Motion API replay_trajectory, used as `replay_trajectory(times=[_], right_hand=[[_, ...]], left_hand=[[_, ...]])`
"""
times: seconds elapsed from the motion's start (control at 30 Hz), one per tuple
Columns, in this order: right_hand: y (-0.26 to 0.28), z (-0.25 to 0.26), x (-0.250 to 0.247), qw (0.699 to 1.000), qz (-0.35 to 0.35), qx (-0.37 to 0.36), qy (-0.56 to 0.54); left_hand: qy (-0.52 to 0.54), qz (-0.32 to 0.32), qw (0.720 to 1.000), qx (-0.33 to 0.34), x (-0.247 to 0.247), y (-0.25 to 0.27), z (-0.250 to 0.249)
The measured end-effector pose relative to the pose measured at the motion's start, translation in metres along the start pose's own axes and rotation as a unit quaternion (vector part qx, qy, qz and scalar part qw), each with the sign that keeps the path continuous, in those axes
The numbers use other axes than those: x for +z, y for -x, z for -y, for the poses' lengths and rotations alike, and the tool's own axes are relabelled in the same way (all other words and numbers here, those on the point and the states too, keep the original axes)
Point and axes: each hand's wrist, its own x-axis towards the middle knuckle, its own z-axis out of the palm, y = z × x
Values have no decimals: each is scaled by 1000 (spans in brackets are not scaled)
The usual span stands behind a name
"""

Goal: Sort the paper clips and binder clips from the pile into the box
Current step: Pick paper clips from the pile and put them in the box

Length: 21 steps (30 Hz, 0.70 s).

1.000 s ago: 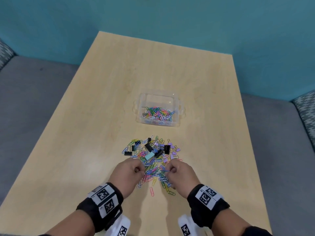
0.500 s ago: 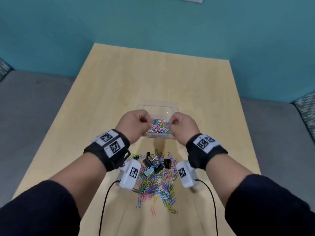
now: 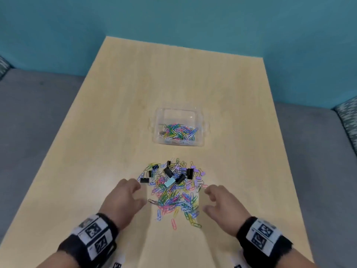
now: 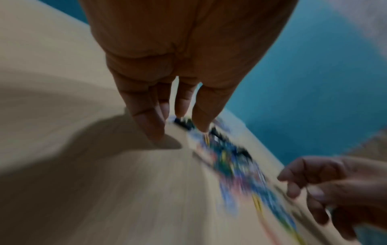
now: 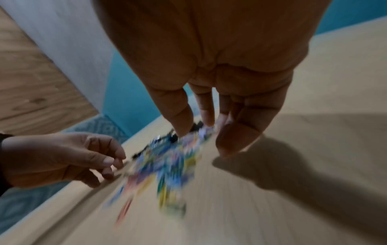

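A pile of coloured paper clips and black binder clips (image 3: pixel 172 187) lies on the wooden table, blurred in both wrist views as the pile (image 4: pixel 234 167) and the pile (image 5: pixel 167 164). Beyond it stands a clear plastic box (image 3: pixel 201 120) with several paper clips (image 3: pixel 178 131) inside. My left hand (image 3: pixel 133 194) hovers at the pile's left edge, fingers loosely spread, holding nothing. My right hand (image 3: pixel 209 200) hovers at the pile's right edge, likewise relaxed and empty. Both wrist views show straight fingers (image 4: pixel 153 122) and fingers (image 5: pixel 182 119) above the table.
The wooden table (image 3: pixel 173 78) runs back to a teal wall. Grey seating (image 3: pixel 32 117) flanks it on both sides, with patterned cushions (image 3: pixel 347 113) at the right. Bare tabletop surrounds the box and pile.
Both hands pinched clips at the pile, carried them to the box, and have now come back to the pile empty with fingers relaxed.
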Motion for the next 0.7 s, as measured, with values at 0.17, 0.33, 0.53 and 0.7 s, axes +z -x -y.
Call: replay_trajectory(times=[0.17, 0.33, 0.53, 0.7], right_hand=[[37, -3, 56, 998, -18, -12, 55], [7, 28, 70, 992, -82, -69, 62], [-20, 47, 71, 987, -89, -90, 95], [-18, 44, 61, 983, -71, -111, 131]], left_hand=[[-38, 31, 994, 94, 59, 47, 2], [-87, -24, 984, 154, 73, 27, -26], [-113, -19, 981, 154, 68, 10, -45], [-132, -15, 975, 177, 69, 0, -36]])
